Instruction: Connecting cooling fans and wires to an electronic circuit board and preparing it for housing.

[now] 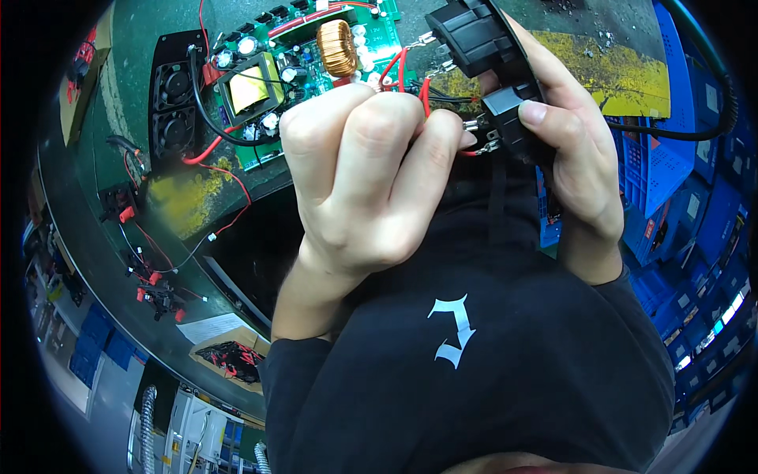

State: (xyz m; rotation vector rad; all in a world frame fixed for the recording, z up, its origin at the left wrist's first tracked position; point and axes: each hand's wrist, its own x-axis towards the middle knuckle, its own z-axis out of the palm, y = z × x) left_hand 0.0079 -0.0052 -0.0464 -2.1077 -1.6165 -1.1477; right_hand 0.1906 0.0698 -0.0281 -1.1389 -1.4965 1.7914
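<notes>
My right hand [572,130] grips a black plastic end panel [517,59] with a socket housing, its thumb pressed on a small black block. Metal tabs on the panel's inner side carry crimp terminals [491,147] on red wires. My left hand [371,170] is closed in a pinch just left of these tabs. From under its fingertips a red wire [467,153] runs to the lowest terminal; the exact grip is hidden. Behind the left hand lies a green circuit board [308,63] with a copper coil [337,49] and a yellow-topped transformer [251,87].
A black panel with two fans [174,103] stands left of the board. Loose wired switches [158,296] lie along the left edge, near a cardboard box [233,355] of parts. A thick black cable [711,130] arcs at the right, beside blue crates [659,170].
</notes>
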